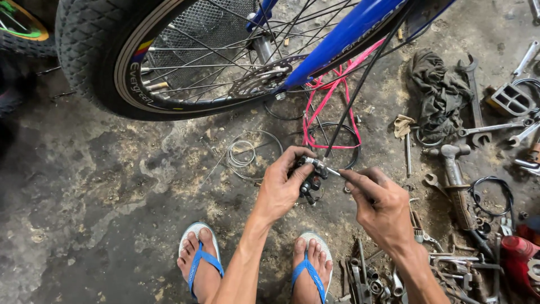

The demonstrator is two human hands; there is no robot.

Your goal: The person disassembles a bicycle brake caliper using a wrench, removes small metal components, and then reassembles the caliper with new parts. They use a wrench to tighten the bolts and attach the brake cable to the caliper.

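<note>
Both hands meet before the body — left hand [281, 183] curled closed, right hand [378, 205] pinching with thumb and forefinger.

The left hand [281, 186] and the right hand [379, 205] are side by side above the floor [101, 186], with a small brake part [311, 175] between them. Behind them stands the bicycle wheel [185, 62]. Coiled wire [247, 155] lies left of the part. Wrenches [489, 126] and a rag [439, 93] lie on the floor at the right.
</note>
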